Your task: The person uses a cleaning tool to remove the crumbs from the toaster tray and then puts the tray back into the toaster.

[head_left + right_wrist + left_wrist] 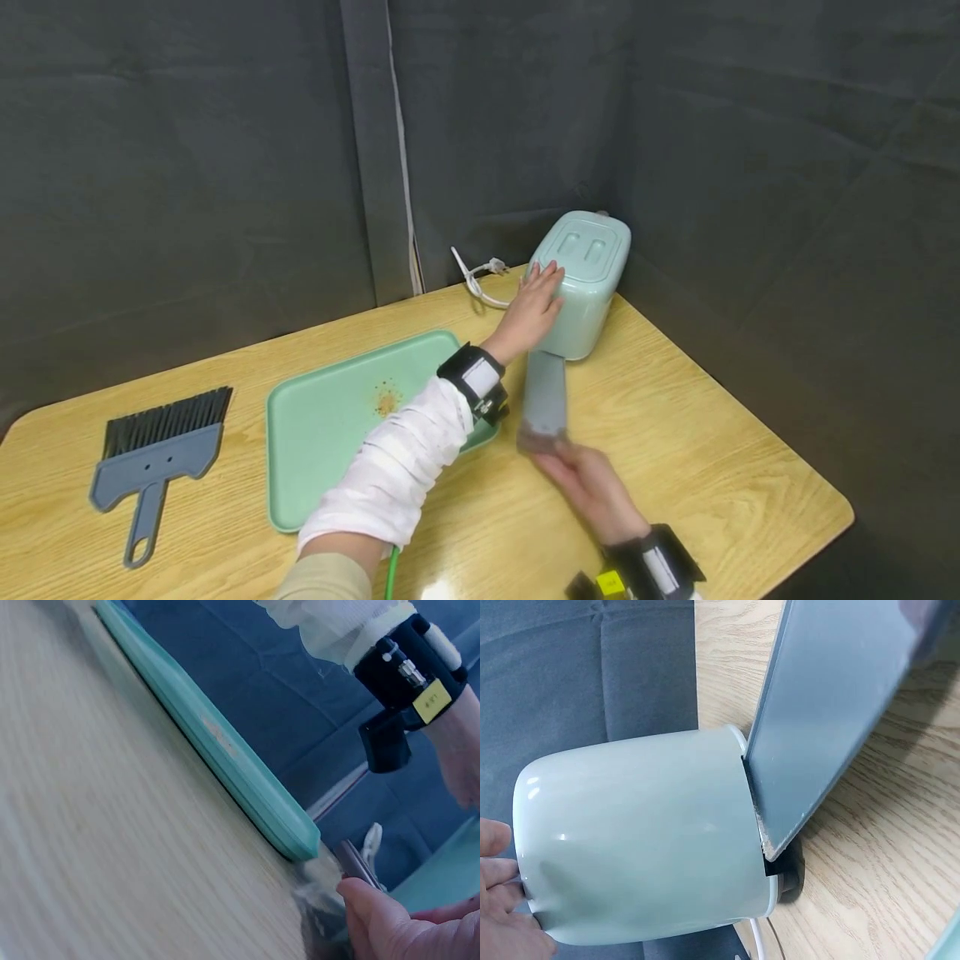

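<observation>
A mint-green toaster with a lid on top stands at the table's back right corner. My left hand rests on its near top edge, fingers fairly straight; its fingertips touch the body in the left wrist view. With my right hand I pinch the outer end of a flat grey crumb tray, thumb on one side. The far end of this crumb tray meets the dark slot at the toaster's base. In the left wrist view, pale crumbs cling to that end.
A green serving tray lies left of the toaster with a small heap of crumbs on it. Further left is a grey hand brush with black bristles. The toaster's white cord and plug lie near the dark curtain.
</observation>
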`<state>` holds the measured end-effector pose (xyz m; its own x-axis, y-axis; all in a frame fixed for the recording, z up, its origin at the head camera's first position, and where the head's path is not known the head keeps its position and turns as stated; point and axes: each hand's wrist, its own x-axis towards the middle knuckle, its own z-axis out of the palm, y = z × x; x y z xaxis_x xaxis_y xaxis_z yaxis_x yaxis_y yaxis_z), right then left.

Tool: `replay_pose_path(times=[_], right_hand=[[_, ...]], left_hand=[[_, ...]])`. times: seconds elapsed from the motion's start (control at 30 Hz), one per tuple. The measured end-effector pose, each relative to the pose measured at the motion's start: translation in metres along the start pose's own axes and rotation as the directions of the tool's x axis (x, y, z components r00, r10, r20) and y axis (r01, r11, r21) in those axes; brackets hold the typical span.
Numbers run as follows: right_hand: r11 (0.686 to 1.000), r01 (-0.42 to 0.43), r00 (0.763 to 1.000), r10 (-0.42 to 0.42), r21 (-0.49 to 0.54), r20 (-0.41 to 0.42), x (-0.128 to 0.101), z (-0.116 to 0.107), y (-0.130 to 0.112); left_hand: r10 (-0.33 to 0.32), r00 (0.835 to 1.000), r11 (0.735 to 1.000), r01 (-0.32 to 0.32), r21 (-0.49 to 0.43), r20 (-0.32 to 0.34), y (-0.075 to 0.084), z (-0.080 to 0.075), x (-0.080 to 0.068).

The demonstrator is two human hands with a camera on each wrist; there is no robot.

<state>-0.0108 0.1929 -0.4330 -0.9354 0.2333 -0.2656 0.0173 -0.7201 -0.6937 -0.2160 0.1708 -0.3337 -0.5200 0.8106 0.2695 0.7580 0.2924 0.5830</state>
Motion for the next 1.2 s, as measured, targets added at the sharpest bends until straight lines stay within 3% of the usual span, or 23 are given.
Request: replay_pose_path(times=[0.17, 0.37, 0.6, 0.9, 1.2], right_hand=[[0.989, -0.008, 1.000, 0.008, 0.147, 0.002, 0.007, 0.006, 0.002], [0.990, 0.000, 0.999, 0.008, 0.138, -0.052, 0.012, 0.011, 0.006], [0.970, 0.012, 0.999, -0.002, 0.245, -0.041, 0.017, 0.022, 0.010], [0.992, 0.043, 0.994, -0.032, 0.115, -0.102, 0.021, 0.037, 0.014], [0.999, 0.043, 0.994, -0.044, -0.015, -0.098, 0.029, 0.030, 0.014]], left_hand=[[0.008, 1.000, 1.000, -0.008, 0.002, -0.003, 0.001, 0.003, 0.000], [0.019, 1.000, 1.000, -0.019, 0.005, -0.003, 0.005, 0.006, 0.000], [0.025, 1.000, 1.000, -0.025, 0.000, -0.008, 0.006, 0.007, -0.001], [0.029, 1.000, 1.000, -0.029, 0.005, -0.006, 0.008, 0.005, -0.003], [0.026, 1.000, 1.000, -0.026, 0.012, -0.008, 0.008, 0.005, -0.005]])
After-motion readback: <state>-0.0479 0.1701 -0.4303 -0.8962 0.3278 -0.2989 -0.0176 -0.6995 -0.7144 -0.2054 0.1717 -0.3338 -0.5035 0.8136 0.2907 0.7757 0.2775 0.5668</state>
